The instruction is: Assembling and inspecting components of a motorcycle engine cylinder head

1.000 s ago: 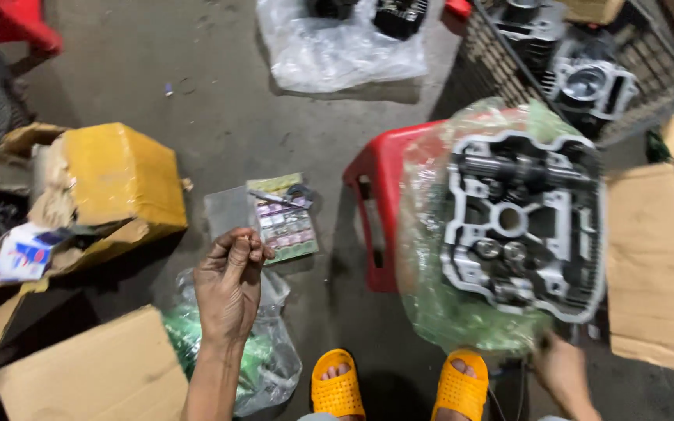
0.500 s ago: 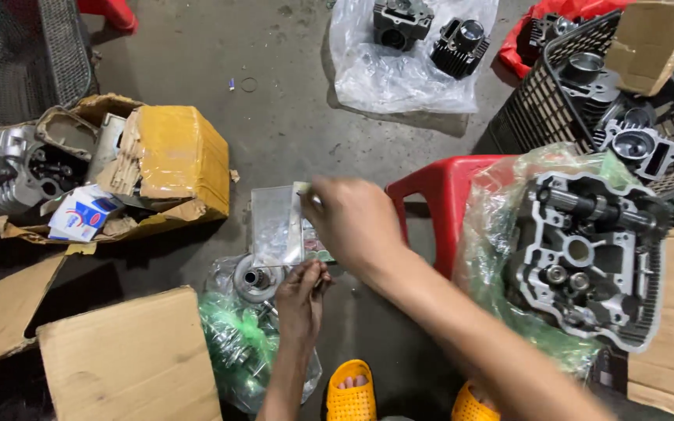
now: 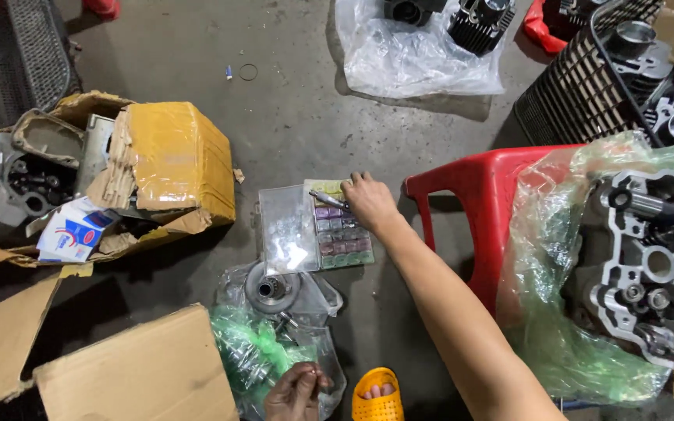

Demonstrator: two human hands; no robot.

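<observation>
1. Since half a second earlier, the right hand (image 3: pixel 368 204) had dropped onto the clear compartmented plastic parts box (image 3: pixel 313 228) on the concrete floor (image 3: pixel 290 117), fingers curled, pinching a small metal piece (image 3: pixel 328 199).
2. Left hand (image 3: pixel 296 390), loosely closed, touched the green plastic bag (image 3: pixel 255 355) near the round metal part (image 3: pixel 273 288).

Bare floor (image 3: pixel 290 117) lies open — red stool (image 3: pixel 477 195) and torn box (image 3: pixel 173 156) flank it.

Left hand (image 3: pixel 294 392) cut by bottom edge — pinched item too small to tell, right fingers (image 3: pixel 350 187) hiding box compartments (image 3: pixel 343 234)
</observation>
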